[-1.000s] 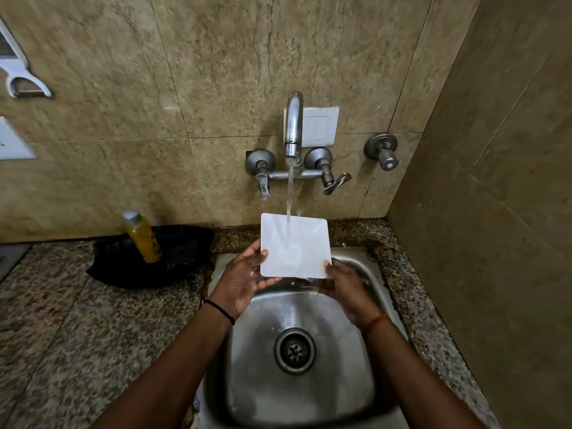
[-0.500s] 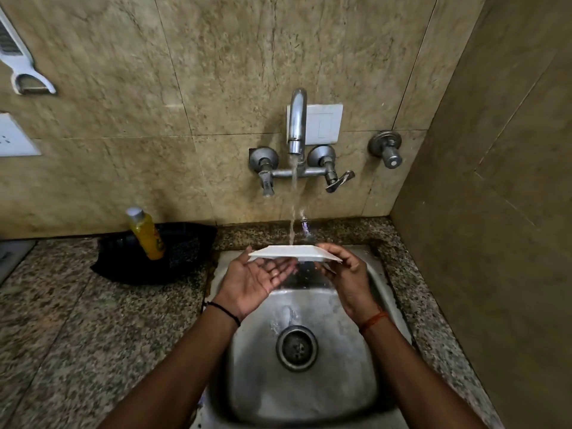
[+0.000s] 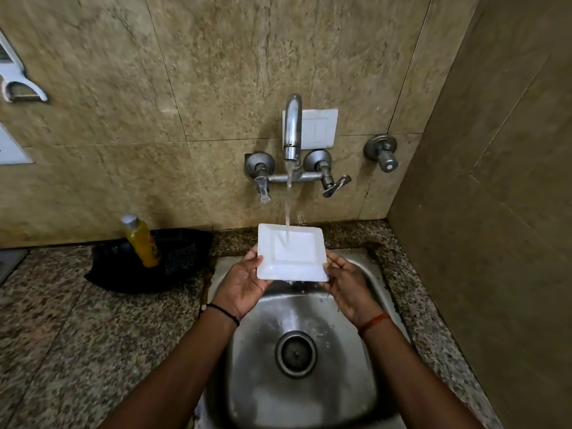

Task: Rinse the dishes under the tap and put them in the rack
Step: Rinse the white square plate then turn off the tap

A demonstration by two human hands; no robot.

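Note:
A square white plate (image 3: 306, 261) is held over the steel sink (image 3: 365, 382), its hollow face turned up toward me. My left hand (image 3: 244, 283) grips its left edge and my right hand (image 3: 346, 286) grips its right edge. Water streams from the wall tap (image 3: 292, 128) onto the plate's upper middle. No rack is in view.
A yellow bottle (image 3: 140, 239) stands on a black mat (image 3: 179, 261) on the granite counter (image 3: 77, 335) left of the sink. Two tap handles (image 3: 328, 181) and a separate valve (image 3: 383, 156) stick out of the tiled wall. A side wall (image 3: 495, 243) closes in on the right.
The plate was upright with its back to me, then edge-on and flat, and is now flipped with its hollow face up under the stream. Both hands stayed on its edges.

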